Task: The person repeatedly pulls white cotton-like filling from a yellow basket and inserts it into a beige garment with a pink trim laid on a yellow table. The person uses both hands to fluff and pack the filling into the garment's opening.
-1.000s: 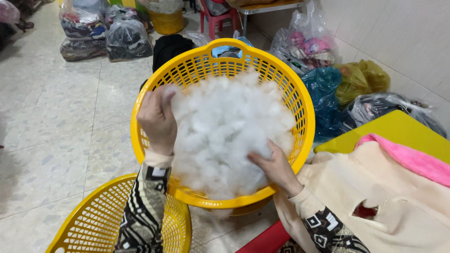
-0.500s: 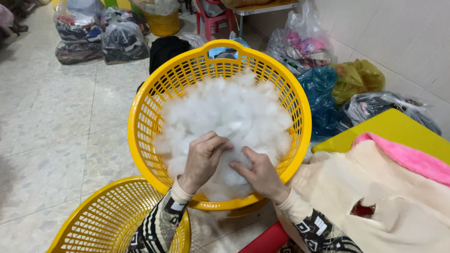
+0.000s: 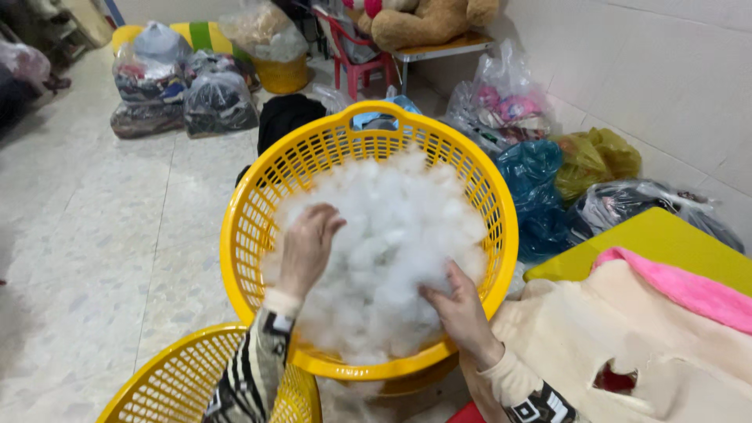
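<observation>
Both hands dig into the white fluff inside the yellow basket. The left hand and right hand each pinch a clump (it pulls apart easily). Another basket sits below the left hand.

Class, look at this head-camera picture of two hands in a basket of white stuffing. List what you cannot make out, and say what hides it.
- Right hand, head view: fingertips buried in the white stuffing.
- Yellow basket: floor and lower inside wall covered by stuffing.
- Second yellow basket: cut off by the bottom edge, partly behind the left sleeve.
- Left hand: palm side hidden, back faces the camera.
- Bagged items: contents blurred through the plastic.
</observation>
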